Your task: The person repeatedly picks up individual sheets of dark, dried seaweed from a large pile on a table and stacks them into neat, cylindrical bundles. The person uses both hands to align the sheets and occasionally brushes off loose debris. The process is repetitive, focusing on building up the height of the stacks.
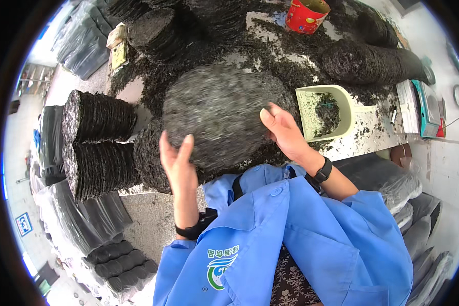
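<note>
A round, dark sheet of dried seaweed [214, 112], smeared by motion, is held between my two hands above the table. My left hand [177, 160] grips its lower left edge, thumb in front and fingers partly behind. At the right edge, my right hand [285, 132] pinches the sheet with the thumb on top; most of its fingers are hidden. Under and around the sheet lie more dark seaweed discs [150, 158] and loose flakes. Close to my right hand sits a pale green dustpan-like scoop [348, 104] with seaweed scraps inside.
Seaweed stacks [99, 166] lie on their sides at the left. Taller stacks [153, 30] stand at the back, with a long stack [372, 64] at right. A red bucket [306, 18] and a teal-edged scale [427, 109] share the table [336, 150]. Bagged bundles [84, 214] flank it.
</note>
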Available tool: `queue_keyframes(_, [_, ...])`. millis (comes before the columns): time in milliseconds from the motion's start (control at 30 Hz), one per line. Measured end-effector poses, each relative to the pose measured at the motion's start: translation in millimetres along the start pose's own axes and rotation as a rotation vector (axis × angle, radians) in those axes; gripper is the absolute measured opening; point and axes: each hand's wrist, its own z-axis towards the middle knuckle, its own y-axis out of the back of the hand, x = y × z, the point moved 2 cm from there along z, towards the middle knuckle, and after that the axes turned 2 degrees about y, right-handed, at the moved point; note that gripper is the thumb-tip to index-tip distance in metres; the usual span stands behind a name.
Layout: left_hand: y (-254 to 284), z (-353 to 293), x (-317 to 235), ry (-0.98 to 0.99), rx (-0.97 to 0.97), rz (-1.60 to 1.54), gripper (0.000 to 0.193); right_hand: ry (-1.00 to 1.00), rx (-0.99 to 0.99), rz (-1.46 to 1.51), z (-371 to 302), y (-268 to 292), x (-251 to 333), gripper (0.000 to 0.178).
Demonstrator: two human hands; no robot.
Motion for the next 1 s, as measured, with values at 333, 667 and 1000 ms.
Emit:
queue_keyframes(333, [130.2,17.5,-37.7,-0.442,-0.291,1.127,0.054,0.638,0.424,-1.72,10.0,48.9,-32.7,0.09])
queue_keyframes(667, [58.3,7.2,0.3,-0.377,0.172,1.608,0.044,0.695,0.448,-1.508,20.2,67.0,15.5,0.057])
queue_keyframes(1000, [22.5,4.1,-19.2,-0.575,0.171,0.913,0.035,0.259,-0.28,0.207,28.2,99.5,41.9,0.025])
